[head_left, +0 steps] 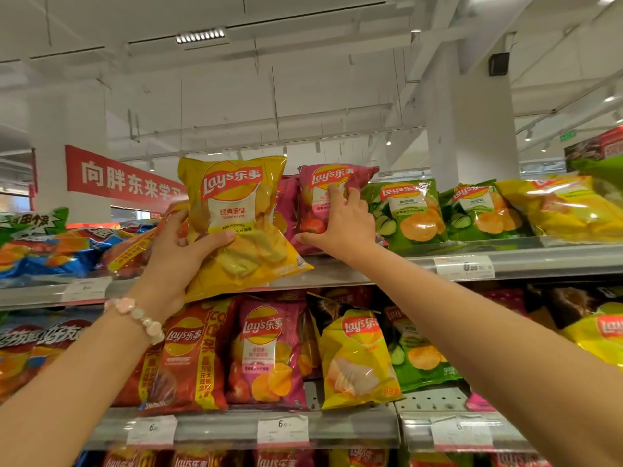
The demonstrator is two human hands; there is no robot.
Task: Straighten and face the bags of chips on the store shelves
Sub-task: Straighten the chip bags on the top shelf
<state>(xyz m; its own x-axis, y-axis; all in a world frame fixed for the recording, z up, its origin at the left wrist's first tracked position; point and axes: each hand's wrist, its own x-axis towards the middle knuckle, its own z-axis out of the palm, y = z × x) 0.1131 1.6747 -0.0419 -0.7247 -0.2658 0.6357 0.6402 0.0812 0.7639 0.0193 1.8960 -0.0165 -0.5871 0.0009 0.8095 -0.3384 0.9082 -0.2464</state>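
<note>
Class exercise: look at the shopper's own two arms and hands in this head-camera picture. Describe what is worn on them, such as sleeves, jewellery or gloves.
Both forearms are bare, with no sleeves in view, and neither hand wears a glove. The left hand has a bracelet of chunky pale pink and whitish beads round the wrist. The right hand and its wrist show no jewellery, and no rings can be made out.

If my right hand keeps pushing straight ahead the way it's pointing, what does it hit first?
It is already there: the right hand rests on the pink bag of chips on the top shelf. Pushing on would likely press that bag back into the pink bags behind it, though depth is hard to judge.
</note>
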